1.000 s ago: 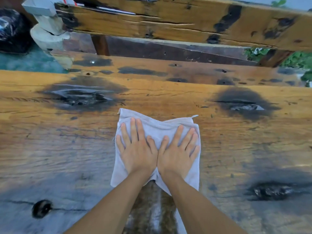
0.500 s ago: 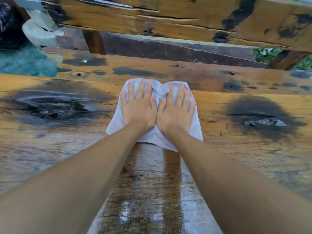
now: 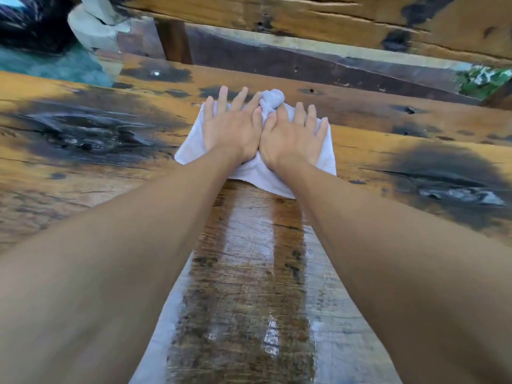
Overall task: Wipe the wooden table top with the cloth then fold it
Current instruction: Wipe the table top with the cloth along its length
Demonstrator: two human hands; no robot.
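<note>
A pale grey cloth (image 3: 191,146) lies on the wooden table top (image 3: 83,198) near its far edge. My left hand (image 3: 231,128) and my right hand (image 3: 293,137) press flat on it side by side, palms down, fingers spread, thumbs touching. A bunched fold of the cloth (image 3: 272,99) pokes up between my index fingers. My left fingertips reach past the cloth's far edge. A wet, shiny streak (image 3: 249,273) runs on the wood from the cloth back toward me, between my forearms.
Dark charred knots mark the table at left (image 3: 83,131) and right (image 3: 448,178). Beyond the far edge lie a lower plank (image 3: 360,87) and a thick wooden beam (image 3: 304,20). A pale post (image 3: 91,29) and a black bag (image 3: 27,26) stand at top left.
Both hands have pushed the cloth away from me, from mid-table to the far edge. The cloth has bunched up in front, and the wet streak behind it has grown longer.
</note>
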